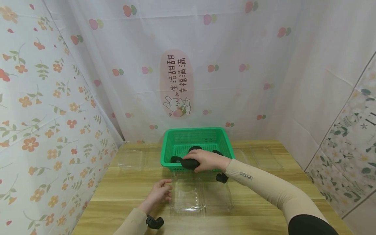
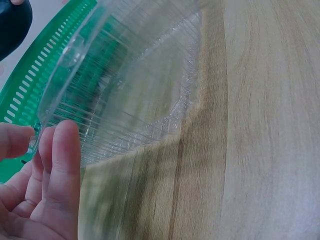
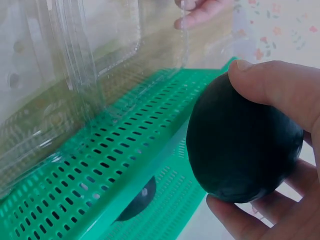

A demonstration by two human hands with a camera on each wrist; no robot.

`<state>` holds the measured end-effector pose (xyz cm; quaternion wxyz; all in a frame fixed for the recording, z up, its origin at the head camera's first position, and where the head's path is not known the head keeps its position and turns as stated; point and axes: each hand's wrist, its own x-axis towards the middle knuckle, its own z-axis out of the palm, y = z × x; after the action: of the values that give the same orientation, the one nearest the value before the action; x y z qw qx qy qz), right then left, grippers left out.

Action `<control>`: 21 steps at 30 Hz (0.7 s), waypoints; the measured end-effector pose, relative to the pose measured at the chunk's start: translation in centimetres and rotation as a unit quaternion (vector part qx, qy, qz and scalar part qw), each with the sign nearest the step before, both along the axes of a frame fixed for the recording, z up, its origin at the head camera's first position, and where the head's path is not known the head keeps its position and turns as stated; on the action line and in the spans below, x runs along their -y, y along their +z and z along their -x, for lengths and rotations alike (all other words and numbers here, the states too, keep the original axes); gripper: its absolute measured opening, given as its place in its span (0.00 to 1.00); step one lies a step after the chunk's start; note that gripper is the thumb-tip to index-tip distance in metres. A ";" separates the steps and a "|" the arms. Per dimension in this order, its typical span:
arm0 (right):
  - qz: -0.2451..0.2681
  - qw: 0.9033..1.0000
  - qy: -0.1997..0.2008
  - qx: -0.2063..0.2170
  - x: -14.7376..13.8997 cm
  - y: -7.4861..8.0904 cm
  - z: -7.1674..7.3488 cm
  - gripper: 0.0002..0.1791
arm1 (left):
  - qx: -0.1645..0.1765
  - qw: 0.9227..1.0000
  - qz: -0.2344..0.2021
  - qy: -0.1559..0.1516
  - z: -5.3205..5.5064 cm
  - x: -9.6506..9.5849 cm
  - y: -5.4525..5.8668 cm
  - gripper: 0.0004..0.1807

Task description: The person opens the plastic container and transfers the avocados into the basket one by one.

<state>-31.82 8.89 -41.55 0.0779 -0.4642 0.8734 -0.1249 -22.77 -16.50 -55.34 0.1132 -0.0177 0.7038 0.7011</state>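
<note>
My right hand (image 1: 210, 160) holds a dark, smooth, egg-shaped avocado (image 1: 190, 164) above the near rim of the green plastic basket (image 1: 227, 143). In the right wrist view the thumb and fingers curl round the avocado (image 3: 242, 145). More dark avocados (image 1: 176, 159) lie inside the basket, partly hidden by the hand and rim. In front of the basket lies a clear plastic clamshell box (image 1: 188, 195), its two halves spread side by side. My left hand (image 1: 160, 192) is at the box's left edge; the left wrist view shows thumb and fingers pinching its rim (image 2: 37, 132).
Other clear plastic boxes lie on the wooden table (image 1: 114, 195), one at the back left (image 1: 132, 159) and one at the back right (image 1: 265, 159). Patterned curtains (image 1: 141, 39) stand behind and on both sides. Each wrist carries a small black camera (image 1: 154, 222).
</note>
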 end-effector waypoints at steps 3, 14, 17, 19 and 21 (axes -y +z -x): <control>0.003 1.000 -0.006 0.002 -0.1 0.1 0.3 0.37 | 0.000 1.000 0.000 0.001 0.0 0.0 -0.1 0.26; 0.017 0.999 -0.023 0.015 -0.6 0.3 1.5 0.36 | -0.001 1.000 0.004 0.002 0.0 0.1 0.0 0.26; 0.014 0.999 -0.030 0.016 -0.8 0.4 1.9 0.36 | -0.002 1.000 0.006 0.001 0.0 0.1 0.0 0.26; 0.009 0.999 -0.038 0.019 -1.0 0.4 2.1 0.36 | -0.004 1.000 0.007 0.000 0.0 0.1 0.0 0.26; 0.011 0.999 -0.043 0.021 -1.1 0.5 2.3 0.36 | -0.005 1.000 0.005 0.000 0.0 0.1 0.0 0.26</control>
<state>-34.14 9.99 -41.07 0.0862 -0.4238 0.8895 -0.1475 -22.76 -16.60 -55.35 0.1094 -0.0144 0.7077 0.6979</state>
